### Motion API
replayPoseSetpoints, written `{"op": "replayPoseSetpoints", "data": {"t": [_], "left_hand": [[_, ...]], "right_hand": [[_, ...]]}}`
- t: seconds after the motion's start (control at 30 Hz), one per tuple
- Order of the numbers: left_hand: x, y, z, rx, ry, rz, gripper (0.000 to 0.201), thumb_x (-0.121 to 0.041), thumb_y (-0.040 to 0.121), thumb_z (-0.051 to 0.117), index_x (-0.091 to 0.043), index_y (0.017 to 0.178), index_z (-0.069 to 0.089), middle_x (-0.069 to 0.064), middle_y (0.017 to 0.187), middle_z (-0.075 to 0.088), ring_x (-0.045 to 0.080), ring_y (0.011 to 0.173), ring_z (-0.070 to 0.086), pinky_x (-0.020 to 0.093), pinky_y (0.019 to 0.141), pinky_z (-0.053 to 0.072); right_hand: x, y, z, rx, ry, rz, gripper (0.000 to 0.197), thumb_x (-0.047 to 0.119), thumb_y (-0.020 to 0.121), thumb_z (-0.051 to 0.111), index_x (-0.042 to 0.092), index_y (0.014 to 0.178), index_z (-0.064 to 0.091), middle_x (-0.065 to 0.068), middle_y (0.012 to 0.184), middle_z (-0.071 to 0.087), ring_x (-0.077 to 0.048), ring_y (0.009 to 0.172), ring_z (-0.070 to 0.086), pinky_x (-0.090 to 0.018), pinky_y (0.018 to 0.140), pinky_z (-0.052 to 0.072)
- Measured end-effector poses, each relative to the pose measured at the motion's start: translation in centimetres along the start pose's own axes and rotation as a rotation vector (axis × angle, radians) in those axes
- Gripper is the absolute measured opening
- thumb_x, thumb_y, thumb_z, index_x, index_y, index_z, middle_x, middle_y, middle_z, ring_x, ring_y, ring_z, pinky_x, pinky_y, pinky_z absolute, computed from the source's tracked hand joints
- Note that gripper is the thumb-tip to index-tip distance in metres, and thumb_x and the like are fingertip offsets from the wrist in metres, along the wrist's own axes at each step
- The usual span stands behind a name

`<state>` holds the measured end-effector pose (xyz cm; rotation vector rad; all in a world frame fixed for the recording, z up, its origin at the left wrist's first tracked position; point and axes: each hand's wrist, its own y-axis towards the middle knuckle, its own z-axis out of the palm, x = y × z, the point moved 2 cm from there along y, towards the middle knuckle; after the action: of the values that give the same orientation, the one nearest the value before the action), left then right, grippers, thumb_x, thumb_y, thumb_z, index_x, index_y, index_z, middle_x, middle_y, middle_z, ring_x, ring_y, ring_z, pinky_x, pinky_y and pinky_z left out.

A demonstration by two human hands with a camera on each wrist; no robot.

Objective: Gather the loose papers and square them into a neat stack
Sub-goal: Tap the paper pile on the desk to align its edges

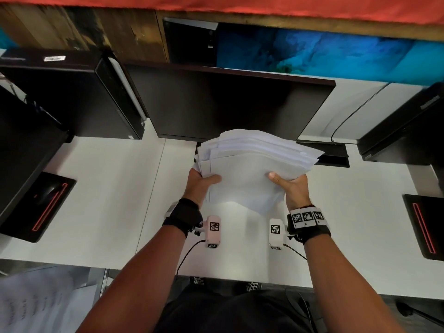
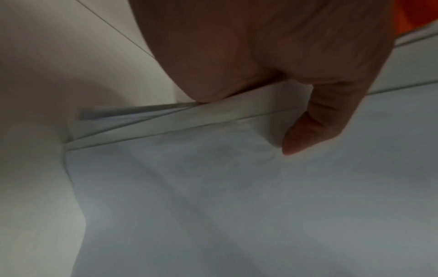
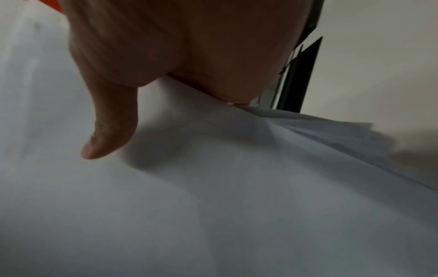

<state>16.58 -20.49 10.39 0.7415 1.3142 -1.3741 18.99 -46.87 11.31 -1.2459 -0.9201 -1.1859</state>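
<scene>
The fanned papers [image 1: 249, 169] sat mid-frame between both hands, left hand [image 1: 200, 186] and right hand [image 1: 292, 188] each pinching a side edge, sheets splaying toward the upper frame.

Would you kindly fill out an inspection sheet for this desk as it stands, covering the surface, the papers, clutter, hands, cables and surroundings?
Surface: white desk, seam line left of centre.
Job's things: stack of papers held up in front of the monitor; edges fanned and staggered, not yet squared.
Clutter: mouse on black mouse pad at left; a second black pad at right.
Grippers: left hand grips the stack's left side, thumb on top; right hand grips the right side likewise.
Cables: black cable behind the monitor at right; thin leads from the wrist cameras.
Surroundings: black computer towers left and right; blue panel behind.
</scene>
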Motion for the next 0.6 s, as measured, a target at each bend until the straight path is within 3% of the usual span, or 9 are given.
{"op": "replayPoseSetpoints", "data": {"t": [0.13,0.27,0.4,0.53,0.6], "left_hand": [[-1.4,-0.2,-0.2,-0.010,-0.005,0.053,0.058,0.001,0.073,0.071,-0.006,0.129,0.062,0.006,0.110,0.079,0.027,0.105,0.074,0.044,0.093,0.060],[-3.2,-0.7,1.3,-0.023,-0.021,0.104,0.063,-0.006,0.075,0.081,-0.006,0.134,0.058,0.013,0.118,0.075,0.031,0.111,0.072,0.051,0.097,0.058],[-5.5,-1.3,2.8,-0.140,-0.047,0.189,0.064,-0.030,0.074,0.085,-0.019,0.132,0.060,0.007,0.126,0.072,0.023,0.114,0.070,0.040,0.094,0.060],[-6.8,-1.9,4.2,-0.324,-0.063,0.254,0.067,-0.048,0.070,0.081,-0.019,0.127,0.060,0.002,0.121,0.071,0.018,0.108,0.070,0.028,0.085,0.061],[-7.3,-1.9,4.9,-0.382,-0.054,0.257,0.063,-0.049,0.076,0.080,-0.018,0.127,0.057,-0.002,0.116,0.068,0.015,0.103,0.068,0.018,0.076,0.059]], "right_hand": [[2.2,-0.6,0.5,-0.001,0.036,-0.038,0.056,0.003,0.070,0.083,0.001,0.124,0.066,-0.003,0.109,0.078,-0.020,0.103,0.075,-0.031,0.082,0.059],[3.5,-0.8,1.3,0.041,0.037,-0.086,0.049,-0.010,0.076,0.079,0.008,0.120,0.068,0.000,0.109,0.078,-0.018,0.104,0.075,-0.029,0.084,0.058],[4.0,-0.8,1.7,0.057,0.025,-0.141,0.058,-0.012,0.077,0.078,-0.005,0.131,0.060,-0.007,0.117,0.075,-0.023,0.110,0.072,-0.031,0.088,0.057],[4.0,-1.1,1.8,0.063,-0.009,-0.140,0.055,-0.011,0.077,0.079,0.003,0.128,0.065,-0.002,0.116,0.076,-0.023,0.112,0.072,-0.033,0.092,0.058],[4.0,-1.2,1.7,0.062,-0.024,-0.140,0.053,-0.009,0.077,0.080,0.005,0.126,0.066,-0.002,0.115,0.077,-0.023,0.112,0.072,-0.035,0.094,0.058]]}}
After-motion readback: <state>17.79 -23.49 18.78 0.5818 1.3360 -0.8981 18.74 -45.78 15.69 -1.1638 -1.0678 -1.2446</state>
